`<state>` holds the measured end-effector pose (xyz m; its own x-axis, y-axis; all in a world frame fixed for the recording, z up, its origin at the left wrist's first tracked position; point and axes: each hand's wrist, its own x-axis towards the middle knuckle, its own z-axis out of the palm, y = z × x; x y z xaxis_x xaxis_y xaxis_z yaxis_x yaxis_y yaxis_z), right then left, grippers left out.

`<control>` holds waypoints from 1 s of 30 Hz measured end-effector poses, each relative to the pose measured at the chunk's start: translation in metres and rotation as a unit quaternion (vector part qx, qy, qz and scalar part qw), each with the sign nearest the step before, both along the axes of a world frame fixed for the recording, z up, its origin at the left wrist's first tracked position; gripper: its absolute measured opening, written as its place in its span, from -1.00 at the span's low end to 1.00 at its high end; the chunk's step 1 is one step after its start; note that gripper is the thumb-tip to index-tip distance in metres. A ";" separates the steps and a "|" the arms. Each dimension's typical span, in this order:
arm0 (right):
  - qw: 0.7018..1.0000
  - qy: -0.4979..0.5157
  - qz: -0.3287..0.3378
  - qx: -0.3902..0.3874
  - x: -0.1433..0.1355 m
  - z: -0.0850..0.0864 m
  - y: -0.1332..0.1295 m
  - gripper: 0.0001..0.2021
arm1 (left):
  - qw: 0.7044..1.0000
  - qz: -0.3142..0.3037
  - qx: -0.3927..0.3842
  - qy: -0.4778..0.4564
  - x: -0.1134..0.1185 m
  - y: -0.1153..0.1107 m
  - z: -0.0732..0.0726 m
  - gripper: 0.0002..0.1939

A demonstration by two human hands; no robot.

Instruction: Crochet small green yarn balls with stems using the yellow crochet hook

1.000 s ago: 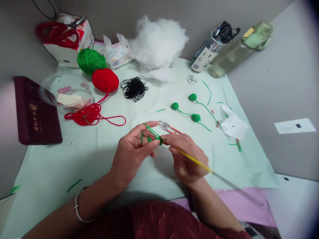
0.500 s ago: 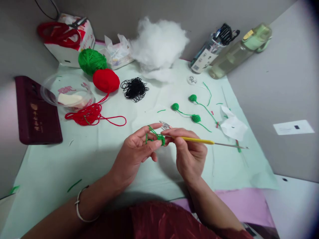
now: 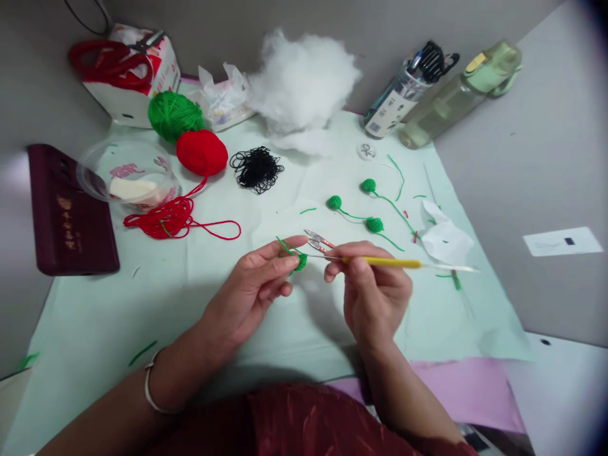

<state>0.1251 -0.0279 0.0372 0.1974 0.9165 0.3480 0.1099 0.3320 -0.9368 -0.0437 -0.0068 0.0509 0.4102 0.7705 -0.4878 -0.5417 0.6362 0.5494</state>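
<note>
My left hand [image 3: 259,275] pinches a small green crochet piece [image 3: 301,261] between thumb and fingers, with green yarn looped over the raised index finger. My right hand [image 3: 377,288] grips the yellow handle of a crochet hook [image 3: 394,261] like a pencil. The hook's thin tip reaches left to the green piece; whether it sits inside a stitch I cannot tell. Just beyond my hands lie thread snips [image 3: 319,239], partly hidden by the right fingers. Several finished green crochet balls [image 3: 335,202] with yarn tails rest on the cloth further back.
A red yarn ball [image 3: 202,152], green yarn ball [image 3: 175,116], black yarn [image 3: 256,170] and white stuffing [image 3: 306,85] lie at the back. On the left are a plastic tub [image 3: 128,174] and a maroon phone [image 3: 73,212]. A pen holder [image 3: 394,104] and bottle [image 3: 456,101] stand back right.
My right hand has moved right with the crochet hook, drawing away from my left hand. The green piece has shifted slightly left, and more of the snips shows.
</note>
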 end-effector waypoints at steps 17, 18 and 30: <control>0.989 0.118 0.061 -0.067 -0.002 -0.004 0.006 -0.87 | 0.998 -0.032 0.047 0.013 0.001 -0.001 0.002 -0.46; 0.987 0.133 0.052 -0.080 -0.001 -0.003 0.008 -0.85 | 0.998 -0.039 0.039 -0.002 0.000 0.000 0.002 -0.49; 0.946 0.258 0.115 -0.158 -0.003 0.000 0.015 -0.84 | 0.993 -0.020 0.111 0.041 0.003 -0.002 -0.004 -0.61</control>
<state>0.1224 -0.0131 0.0374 0.0495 0.9980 -0.0390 -0.4298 -0.0139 -0.9028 -0.0407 -0.0091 0.0474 0.4086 0.8466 -0.3410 -0.4669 0.5149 0.7189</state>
